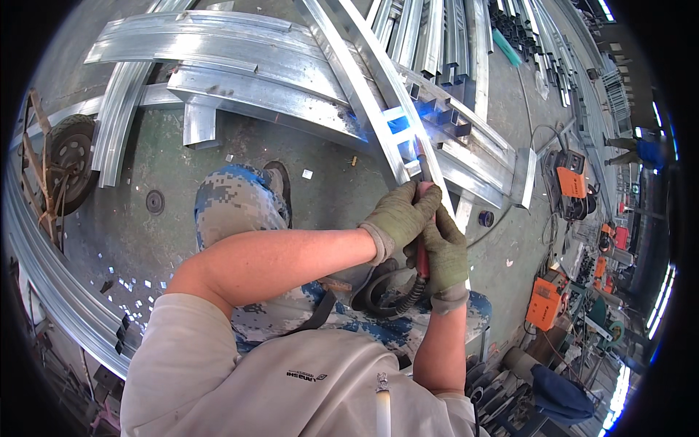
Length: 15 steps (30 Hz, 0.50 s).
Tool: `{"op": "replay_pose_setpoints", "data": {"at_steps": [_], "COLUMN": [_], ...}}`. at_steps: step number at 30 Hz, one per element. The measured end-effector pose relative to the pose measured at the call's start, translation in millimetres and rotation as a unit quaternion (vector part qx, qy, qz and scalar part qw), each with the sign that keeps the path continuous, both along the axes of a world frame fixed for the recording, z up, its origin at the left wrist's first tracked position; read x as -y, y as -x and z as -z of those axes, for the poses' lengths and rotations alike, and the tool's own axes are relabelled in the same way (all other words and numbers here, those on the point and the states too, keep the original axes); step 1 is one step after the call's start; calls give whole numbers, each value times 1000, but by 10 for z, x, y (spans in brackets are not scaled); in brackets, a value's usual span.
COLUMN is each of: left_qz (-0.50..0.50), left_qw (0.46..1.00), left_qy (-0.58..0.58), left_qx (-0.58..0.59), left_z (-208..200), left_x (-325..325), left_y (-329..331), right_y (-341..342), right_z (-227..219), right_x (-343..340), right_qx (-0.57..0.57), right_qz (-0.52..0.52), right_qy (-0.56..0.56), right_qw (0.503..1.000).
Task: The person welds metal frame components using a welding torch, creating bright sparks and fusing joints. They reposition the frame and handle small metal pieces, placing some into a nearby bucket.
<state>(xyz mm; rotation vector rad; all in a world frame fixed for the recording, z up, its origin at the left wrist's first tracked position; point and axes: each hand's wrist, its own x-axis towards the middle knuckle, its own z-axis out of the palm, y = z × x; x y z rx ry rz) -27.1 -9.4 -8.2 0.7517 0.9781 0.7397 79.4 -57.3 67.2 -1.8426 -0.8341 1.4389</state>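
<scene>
Both hands wear green work gloves and are closed round a red-handled welding torch. My left hand wraps the front of the handle, and my right hand grips it just beside and slightly nearer to me. The torch's nozzle points away from me, between two long silvery metal profiles. A bright blue-white glare burns at a short cross piece between these profiles, washing out the spot where nozzle and metal meet. From the handle's rear a black ribbed hose curves down by my legs.
Wide galvanized channels lie crosswise under the profiles. More long profiles are stacked at the far side. Orange machines stand on the right, with a cable running across the floor. A wheel and metal scraps are on the left.
</scene>
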Motion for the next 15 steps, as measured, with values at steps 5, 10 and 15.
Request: {"op": "replay_pose_setpoints", "data": {"at_steps": [5,10,15], "left_qz": [3,1,23], "left_qw": [1000,1000,999], "left_qy": [23,-6,31], "left_qx": [13,27,9], "left_z": [-47,-5,-95], "left_x": [-15,-1,-15], "left_y": [23,-17,30], "right_y": [-8,18,4], "right_z": [11,-68,-12], "right_x": [-5,8,10], "right_qx": [11,14,4], "right_qz": [-2,2,9], "right_qy": [1,17,2], "right_qw": [1000,1000,1000]}}
